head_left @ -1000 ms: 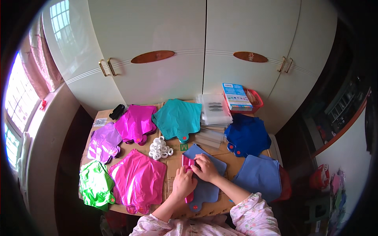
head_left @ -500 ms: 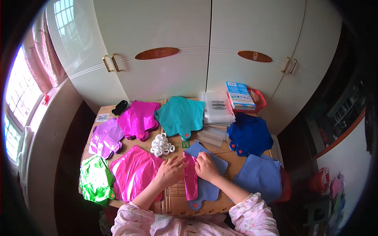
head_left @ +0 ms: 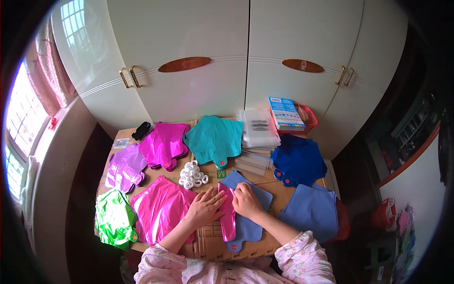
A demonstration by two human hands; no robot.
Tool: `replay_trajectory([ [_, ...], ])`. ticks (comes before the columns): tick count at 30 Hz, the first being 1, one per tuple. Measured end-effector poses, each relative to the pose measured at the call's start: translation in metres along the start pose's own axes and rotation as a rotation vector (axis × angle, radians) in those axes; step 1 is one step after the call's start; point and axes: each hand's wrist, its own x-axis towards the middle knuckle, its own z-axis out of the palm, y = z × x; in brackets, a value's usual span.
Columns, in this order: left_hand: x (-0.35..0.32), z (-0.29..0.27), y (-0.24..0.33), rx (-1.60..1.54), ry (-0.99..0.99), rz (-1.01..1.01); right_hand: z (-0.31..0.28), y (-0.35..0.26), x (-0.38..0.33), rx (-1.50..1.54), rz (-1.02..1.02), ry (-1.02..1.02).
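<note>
Hands [head_left: 226, 206] — on folded pink balloon [head_left: 228, 215]

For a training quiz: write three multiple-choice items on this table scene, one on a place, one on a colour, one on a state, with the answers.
1. Where do the white rings lie?
A. right of the red basket
B. between the teal foil and the hot-pink foil
C. on the green foil

2. What colour is the folded strip under the hands?
A. magenta
B. yellow
C. black

3. How does the left hand rest?
A. in a fist
B. raised off the table
C. flat, fingers spread

Answers: B, the rings sit in the gap between those two foils; A, the strip is magenta on a blue foil; C, the palm lies down beside the strip, while the right hand presses it.
</note>
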Motion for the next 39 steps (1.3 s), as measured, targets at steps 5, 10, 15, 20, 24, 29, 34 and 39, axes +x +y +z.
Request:
replay_trajectory([
  [5,0.000,0.001,-0.001,0.007,-0.017,-0.005,-0.001,-0.003,0.001,0.004,0.024,-0.019],
  [10,0.000,0.001,0.001,0.013,-0.031,-0.009,-0.011,-0.015,0.005,-0.169,0.051,-0.068],
  [15,-0.003,0.007,-0.003,0.008,-0.011,-0.013,-0.041,-0.050,0.004,-0.218,-0.185,-0.252],
  [20,0.000,0.005,-0.002,0.013,-0.015,0.002,-0.032,-0.030,-0.022,-0.255,-0.036,-0.351],
  [24,-0.002,0.003,-0.001,0.041,-0.048,-0.012,-0.032,-0.029,-0.024,-0.263,-0.043,-0.372],
  [29,0.008,0.001,-0.014,0.055,-0.098,-0.038,-0.034,-0.030,-0.024,-0.264,-0.038,-0.410],
  [34,0.016,0.003,-0.025,0.067,-0.067,-0.027,-0.034,-0.030,-0.024,-0.288,-0.047,-0.445],
  [39,0.022,0.006,-0.023,0.103,-0.017,-0.040,-0.038,-0.032,-0.023,-0.290,-0.043,-0.490],
])
